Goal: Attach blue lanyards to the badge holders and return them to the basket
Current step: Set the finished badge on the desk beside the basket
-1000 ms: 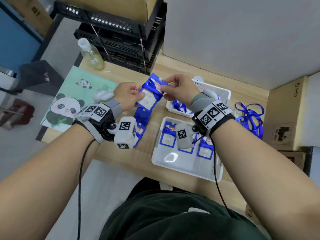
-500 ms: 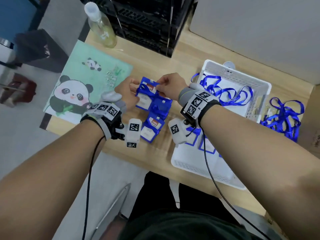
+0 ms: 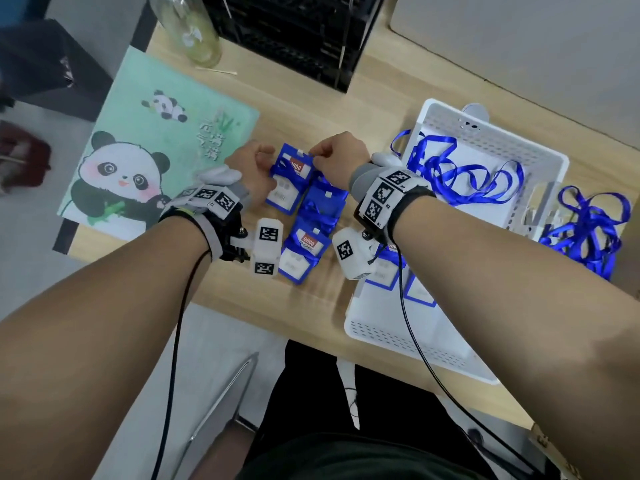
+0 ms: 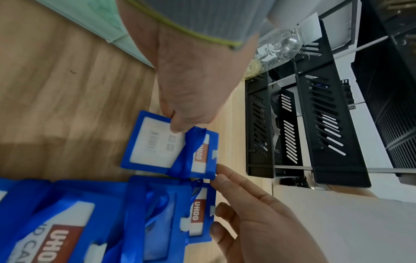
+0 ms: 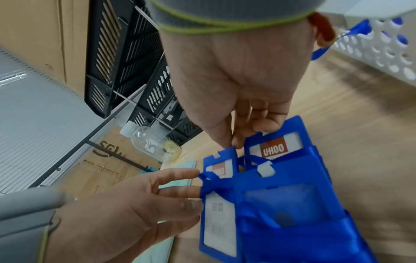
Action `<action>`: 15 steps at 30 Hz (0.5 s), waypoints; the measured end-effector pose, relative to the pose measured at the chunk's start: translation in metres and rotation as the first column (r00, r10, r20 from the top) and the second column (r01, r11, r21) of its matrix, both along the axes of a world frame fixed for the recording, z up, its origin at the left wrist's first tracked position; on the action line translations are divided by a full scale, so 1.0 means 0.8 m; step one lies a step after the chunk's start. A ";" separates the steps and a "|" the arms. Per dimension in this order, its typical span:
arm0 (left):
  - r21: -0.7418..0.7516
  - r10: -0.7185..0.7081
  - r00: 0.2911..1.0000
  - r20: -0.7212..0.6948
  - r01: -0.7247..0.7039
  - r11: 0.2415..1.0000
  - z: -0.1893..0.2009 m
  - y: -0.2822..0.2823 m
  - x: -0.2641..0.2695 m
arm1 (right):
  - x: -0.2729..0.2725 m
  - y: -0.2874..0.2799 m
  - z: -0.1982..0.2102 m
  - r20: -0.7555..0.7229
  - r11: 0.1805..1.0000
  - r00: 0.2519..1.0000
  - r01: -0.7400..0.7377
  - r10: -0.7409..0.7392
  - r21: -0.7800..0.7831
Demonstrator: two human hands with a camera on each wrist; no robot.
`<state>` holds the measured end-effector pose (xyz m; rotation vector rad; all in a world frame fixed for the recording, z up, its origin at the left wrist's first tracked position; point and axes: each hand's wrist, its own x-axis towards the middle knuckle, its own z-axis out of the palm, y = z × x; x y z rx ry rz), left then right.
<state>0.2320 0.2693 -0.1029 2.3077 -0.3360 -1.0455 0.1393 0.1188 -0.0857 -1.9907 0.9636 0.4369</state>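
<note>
A blue badge holder (image 3: pixel 289 183) with a blue lanyard (image 4: pixel 185 153) wrapped round it lies at the far end of a row of similar holders (image 3: pixel 302 253) on the wooden table. My left hand (image 3: pixel 268 174) pinches its left edge, thumb (image 4: pixel 178 124) on the card face. My right hand (image 3: pixel 317 161) pinches its top corner (image 5: pixel 234 147) between thumb and finger. A white basket (image 3: pixel 391 336) near the table's front edge holds more badge holders (image 3: pixel 381 273), partly hidden by my right wrist.
A second white basket (image 3: pixel 491 133) with loose blue lanyards (image 3: pixel 460 181) stands at the back right, and another lanyard heap (image 3: pixel 585 230) lies beside it. A panda mat (image 3: pixel 156 150) lies left, with a clear bottle (image 3: pixel 197 32) and black crates (image 3: pixel 294 39) behind.
Both hands have brought the badge holder down from the air onto the table at the far end of the row. The head view has tilted downward.
</note>
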 end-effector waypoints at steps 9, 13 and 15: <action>-0.109 -0.113 0.982 0.152 0.130 0.985 0.057 -0.071 -0.040 | -0.039 -0.045 0.058 0.105 0.995 0.990 0.097 -0.096 0.000; -0.121 -0.224 0.964 0.140 0.241 0.963 0.074 -0.106 -0.081 | -0.083 -0.064 0.079 0.096 0.984 0.980 0.175 -0.176 0.019; -0.098 -0.317 0.939 0.136 0.331 0.938 0.079 -0.119 -0.107 | -0.115 -0.072 0.084 0.090 0.976 0.972 0.216 -0.218 0.031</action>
